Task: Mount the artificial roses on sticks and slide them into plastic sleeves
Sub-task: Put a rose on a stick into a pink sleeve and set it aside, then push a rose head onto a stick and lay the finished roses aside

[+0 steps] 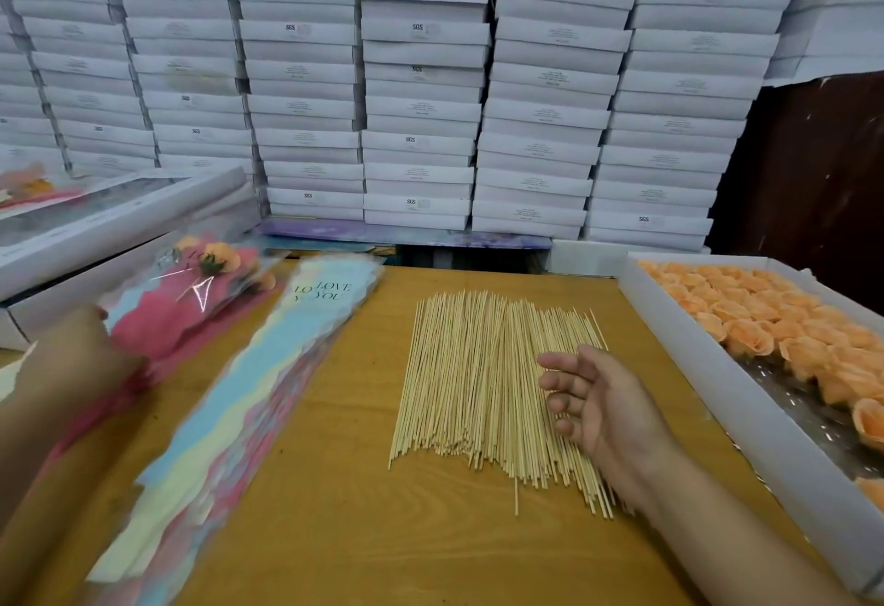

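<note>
Wooden table (pixel 335 510) | sticks (pixel 478 390) under right hand (pixel 598 395) (fingers relaxed)

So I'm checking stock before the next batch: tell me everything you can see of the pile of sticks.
The pile of sticks is a loose heap of thin, pale, wood-like skewers lying flat on the wooden table, roughly parallel and fanned wider toward the far end. A few stray past the near edge. The right hand rests palm up on its right side, fingers relaxed, gripping none.
</note>
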